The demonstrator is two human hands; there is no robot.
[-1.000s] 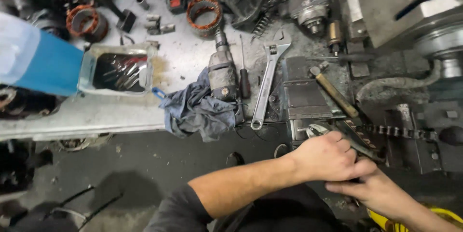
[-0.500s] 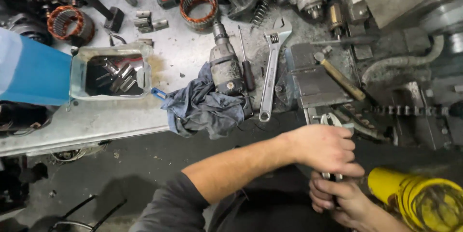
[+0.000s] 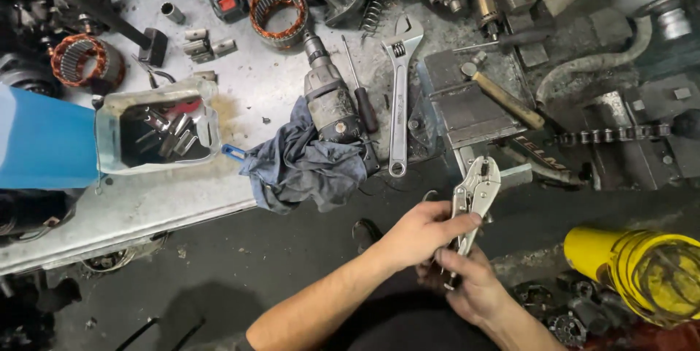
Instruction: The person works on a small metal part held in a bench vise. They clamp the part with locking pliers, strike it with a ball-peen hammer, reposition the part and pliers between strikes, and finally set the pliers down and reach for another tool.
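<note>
Both my hands hold silver locking pliers (image 3: 475, 189) in front of the workbench (image 3: 138, 205), over the dark floor. My left hand (image 3: 417, 236) wraps the handles from the left, its thumb along the tool. Lower down, my right hand (image 3: 467, 287) grips the ends of the handles. The jaws point up towards the metal vise (image 3: 467, 107) and have nothing between them.
On the bench lie an adjustable wrench (image 3: 397, 96), a screwdriver (image 3: 361, 96), a grey drill (image 3: 332, 99) on a blue rag (image 3: 302, 165), a clear tub of metal parts (image 3: 157, 129), two copper-wound stators (image 3: 277, 5) and a chain (image 3: 612, 134). A yellow cylinder (image 3: 634, 263) sits at the lower right.
My hands have drawn back from the vise area towards my body, bringing the locking pliers with them. The pliers now stand upright and in full view.
</note>
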